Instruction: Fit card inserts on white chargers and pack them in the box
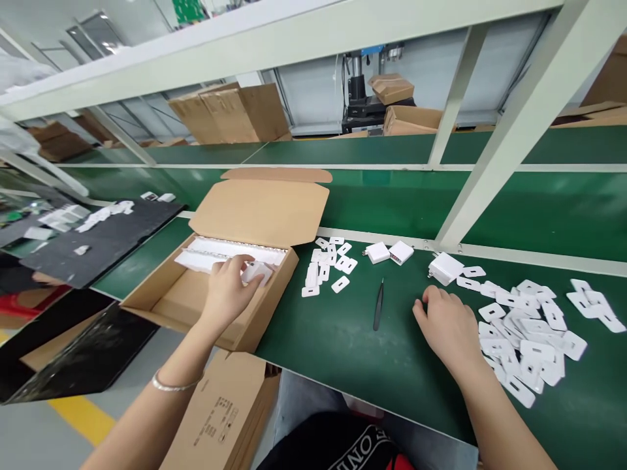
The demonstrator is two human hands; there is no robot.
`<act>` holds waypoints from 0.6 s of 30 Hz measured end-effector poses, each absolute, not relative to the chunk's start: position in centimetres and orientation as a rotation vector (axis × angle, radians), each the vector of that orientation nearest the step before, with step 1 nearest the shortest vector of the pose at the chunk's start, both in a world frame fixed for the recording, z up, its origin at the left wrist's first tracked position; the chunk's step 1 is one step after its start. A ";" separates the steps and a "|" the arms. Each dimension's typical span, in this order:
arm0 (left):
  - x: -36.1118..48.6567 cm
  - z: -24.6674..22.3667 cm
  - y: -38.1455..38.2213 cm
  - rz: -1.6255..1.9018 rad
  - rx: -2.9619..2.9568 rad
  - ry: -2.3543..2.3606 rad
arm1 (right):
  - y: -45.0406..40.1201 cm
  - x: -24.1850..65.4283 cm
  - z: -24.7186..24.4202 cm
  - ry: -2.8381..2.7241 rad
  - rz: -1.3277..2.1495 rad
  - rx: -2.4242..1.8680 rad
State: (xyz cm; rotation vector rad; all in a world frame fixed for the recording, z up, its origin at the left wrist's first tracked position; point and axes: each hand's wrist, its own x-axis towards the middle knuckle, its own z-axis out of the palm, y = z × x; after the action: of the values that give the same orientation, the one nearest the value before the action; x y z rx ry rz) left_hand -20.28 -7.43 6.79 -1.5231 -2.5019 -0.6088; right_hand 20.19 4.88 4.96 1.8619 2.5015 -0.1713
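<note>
My left hand (pixel 228 294) is closed on a white charger (pixel 258 271), holding it over the right end of an open cardboard box (pixel 166 287). Inside this box, white pieces lie in a row along the back wall. My right hand (pixel 448 326) rests on the green table with loosely bent fingers, the thumb apart and nothing visible in it. Just beyond its fingertips sits another white charger (pixel 445 268). To its right spreads a heap of flat white plates with small slots (pixel 531 333). Dark tweezers (pixel 379 305) lie between the hands.
Two more white chargers (pixel 377 252) sit near the table's back edge, beside a smaller group of white plates (pixel 340 284). A slanted metal post (pixel 499 137) rises behind. Flat cartons (pixel 220 411) stand below the table edge. A dark mat (pixel 112 241) holds white parts at left.
</note>
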 end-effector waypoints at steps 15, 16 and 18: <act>-21.2 7.1 -2.8 -0.029 -1.646 -2.494 | 6.6 22.8 4.9 2.361 -0.150 1.816; -20.9 8.3 -2.6 -0.055 -1.682 -2.468 | 6.7 22.8 4.9 2.357 -0.172 1.817; -19.2 10.4 -1.6 -0.146 -1.762 -2.356 | 6.8 22.6 4.8 2.363 -0.196 1.822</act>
State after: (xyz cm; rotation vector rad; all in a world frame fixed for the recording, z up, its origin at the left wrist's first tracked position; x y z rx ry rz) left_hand -19.16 -1.58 10.44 -1.7620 -2.3564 -0.1463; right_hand 22.60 6.78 4.78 1.8223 2.3632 -0.1963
